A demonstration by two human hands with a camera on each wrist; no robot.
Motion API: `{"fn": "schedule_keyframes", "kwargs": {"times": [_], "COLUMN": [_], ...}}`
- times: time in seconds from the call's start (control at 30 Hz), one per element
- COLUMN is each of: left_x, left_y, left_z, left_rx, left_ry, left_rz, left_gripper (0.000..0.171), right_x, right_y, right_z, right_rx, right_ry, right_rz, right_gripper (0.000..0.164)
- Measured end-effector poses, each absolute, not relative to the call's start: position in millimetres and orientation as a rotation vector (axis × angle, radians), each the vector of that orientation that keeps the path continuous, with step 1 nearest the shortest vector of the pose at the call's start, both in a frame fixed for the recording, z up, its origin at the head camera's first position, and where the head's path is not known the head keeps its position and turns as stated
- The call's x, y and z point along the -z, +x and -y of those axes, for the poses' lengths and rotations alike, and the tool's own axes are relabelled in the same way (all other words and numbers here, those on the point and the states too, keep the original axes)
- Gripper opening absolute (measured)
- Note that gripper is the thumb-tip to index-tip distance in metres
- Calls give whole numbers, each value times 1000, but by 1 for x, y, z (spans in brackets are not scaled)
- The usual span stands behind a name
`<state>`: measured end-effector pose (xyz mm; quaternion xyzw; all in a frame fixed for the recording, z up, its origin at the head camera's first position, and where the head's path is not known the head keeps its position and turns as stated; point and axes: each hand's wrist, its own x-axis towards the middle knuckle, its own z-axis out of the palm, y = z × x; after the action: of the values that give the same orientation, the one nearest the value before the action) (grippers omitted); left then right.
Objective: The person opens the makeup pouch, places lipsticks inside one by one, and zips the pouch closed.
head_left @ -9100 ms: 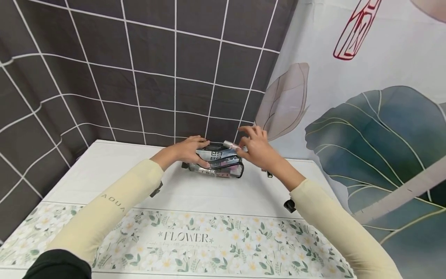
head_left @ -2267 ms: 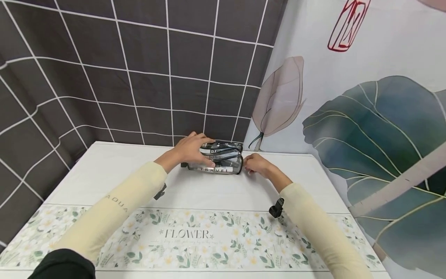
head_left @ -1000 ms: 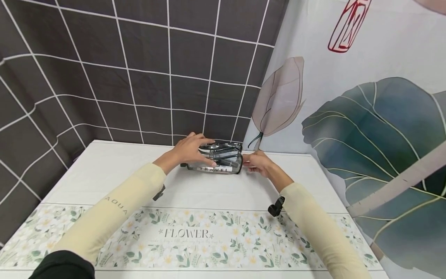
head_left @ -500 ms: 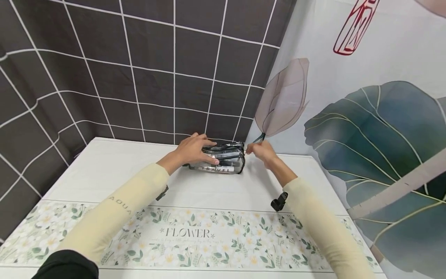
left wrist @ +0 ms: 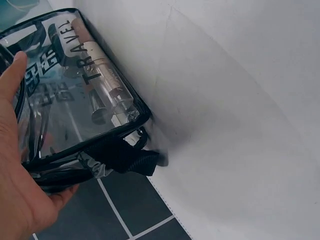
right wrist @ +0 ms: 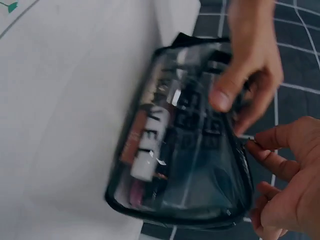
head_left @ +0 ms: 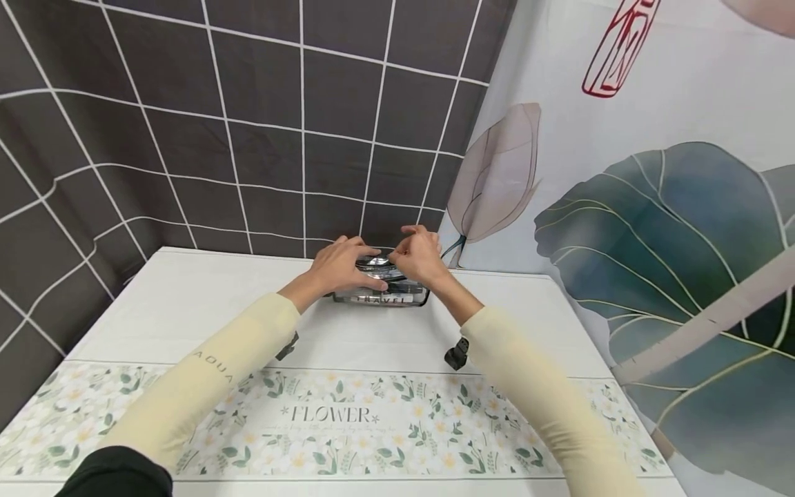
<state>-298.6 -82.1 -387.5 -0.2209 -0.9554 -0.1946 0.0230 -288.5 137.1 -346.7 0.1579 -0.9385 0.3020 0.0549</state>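
A clear cosmetic bag (head_left: pixel 406 293) with black trim and TRAVEL lettering sits at the back of the table. Small tubes (left wrist: pixel 107 77) show through its clear side in the left wrist view. My left hand (head_left: pixel 340 268) grips the bag's left part, thumb on the front and fingers over the top. In the right wrist view, my right hand (right wrist: pixel 290 175) pinches the small zipper pull (right wrist: pixel 252 142) between thumb and forefinger at the bag's top edge. From the head, this right hand is over the bag's top and hides part of it.
The white table (head_left: pixel 217 297) has a floral printed band (head_left: pixel 335 449) along its front. Close behind the bag hangs a dark cloth (head_left: pixel 261 159) with white grid lines. A leaf-print curtain (head_left: pixel 658 262) hangs at the right.
Earlier my right hand held a small pale tube over the bag; the tube is no longer in it. Within the last half second, it moved left from the bag's right end along the top.
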Motion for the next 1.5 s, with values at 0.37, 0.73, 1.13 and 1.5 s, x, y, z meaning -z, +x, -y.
{"fn": "schedule_keyframes", "kwargs": {"times": [0.37,0.73,1.13,1.5], "left_x": [387,372,345,336], "left_y": [-300,-294,-296,-298], "left_z": [87,53,22,13], "left_rx": [656,635,619,510], "left_ry": [-731,-713,-541,-569], "left_rz": [2985,2886,3181,3204], "left_gripper": [99,41,45,40], "right_x": [371,415,407,410], "right_y": [-284,-266,-265,-264], "right_z": [-194,-193,-174,-177], "right_rx": [-1028,-1230,-1308,-1177], "right_ry": [527,543,488,456], "right_rz": [2765,2913,2882,2872], "right_gripper": [60,67,71,73]}}
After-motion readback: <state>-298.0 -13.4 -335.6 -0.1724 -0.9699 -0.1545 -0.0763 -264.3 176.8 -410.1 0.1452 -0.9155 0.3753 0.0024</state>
